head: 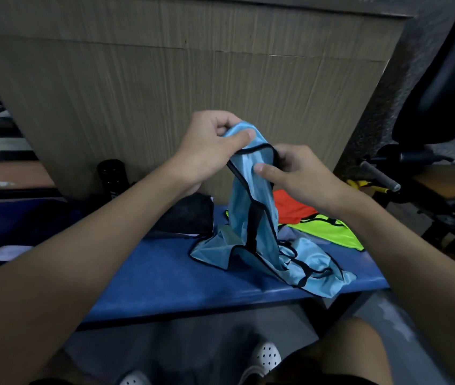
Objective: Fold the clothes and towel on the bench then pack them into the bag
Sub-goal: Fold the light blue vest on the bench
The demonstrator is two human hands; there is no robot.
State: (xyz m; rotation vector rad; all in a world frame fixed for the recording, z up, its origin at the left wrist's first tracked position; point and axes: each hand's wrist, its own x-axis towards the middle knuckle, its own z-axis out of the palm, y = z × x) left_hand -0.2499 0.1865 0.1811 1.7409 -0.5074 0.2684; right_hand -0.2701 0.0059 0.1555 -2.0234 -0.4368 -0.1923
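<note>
Early stage, by judgement. The left hand [215,145] and right hand [298,176] each hold in their grip the unfolded light-blue, black-trimmed bib [254,212]. Its lower part rests on the blue tabletop [165,273]. The orange bib [293,207] and neon-yellow bib [329,229] lie unfolded, and no packing is evident.

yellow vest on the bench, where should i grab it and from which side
Pinch the free right edge of the yellow vest, coming from the right: it lies flat, and its left part is covered by the blue vest.
</note>
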